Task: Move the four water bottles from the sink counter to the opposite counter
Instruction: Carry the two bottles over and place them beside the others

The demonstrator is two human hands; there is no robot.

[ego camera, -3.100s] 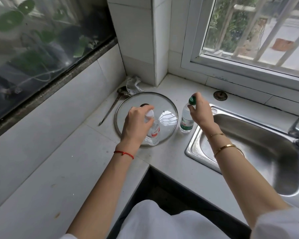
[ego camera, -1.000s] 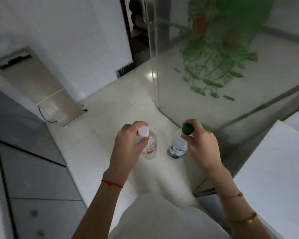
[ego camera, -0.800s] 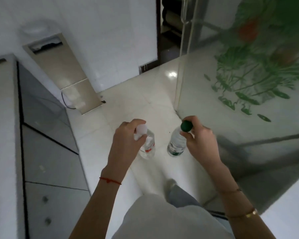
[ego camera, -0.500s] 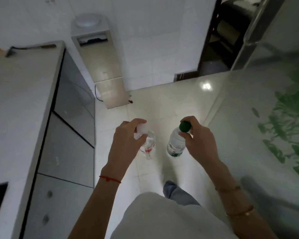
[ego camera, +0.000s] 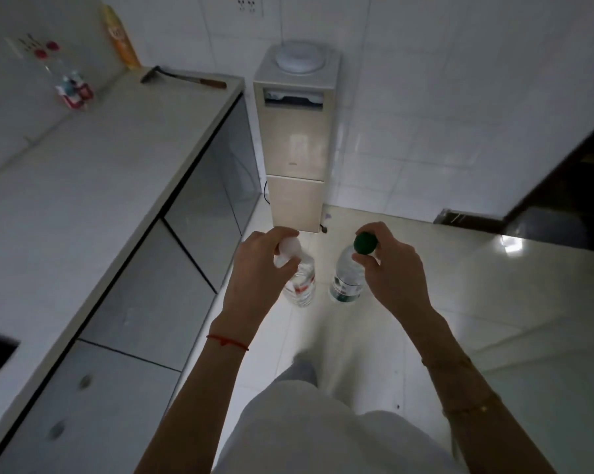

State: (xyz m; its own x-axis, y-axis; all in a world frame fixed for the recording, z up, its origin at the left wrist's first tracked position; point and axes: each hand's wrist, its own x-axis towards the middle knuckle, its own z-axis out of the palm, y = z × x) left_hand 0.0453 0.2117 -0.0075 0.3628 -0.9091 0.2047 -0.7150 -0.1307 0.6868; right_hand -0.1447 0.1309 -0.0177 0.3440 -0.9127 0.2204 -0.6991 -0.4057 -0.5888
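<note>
Nearest: pale trousers and two bare forearms, a red thread on the left wrist, thin gold bangles on the right.

Just beyond, left hand (ego camera: 254, 268) clamped from above round the white cap and neck of a clear plastic water bottle with a red label (ego camera: 300, 285); body hanging below the fingers, over the glossy pale tiled floor (ego camera: 460, 302). Right hand (ego camera: 388, 268) pinched likewise on the green cap of a clear plastic water bottle with a green label (ego camera: 347, 278), hanging the same way. Both bottles in mid-air, close side by side but apart, between the hands, well right of the long white bench (ego camera: 83, 186) and resting on nothing.

Progress, as a judgement: a carry in hand. Farther along the bench, near the tiled wall, two clear bottles with red labels and red caps (ego camera: 71, 87), blurred but apparently upright, probably the first pair already delivered. If so, half done; left to do, setting these two down on that bench.

Past those bottles, a tall orange bottle (ego camera: 121, 39) in the corner and a dark-bladed knife with a wooden handle (ego camera: 186, 80) at the bench's far end. Right of the bench's end, a beige water dispenser cabinet (ego camera: 295, 131) against the wall.
</note>
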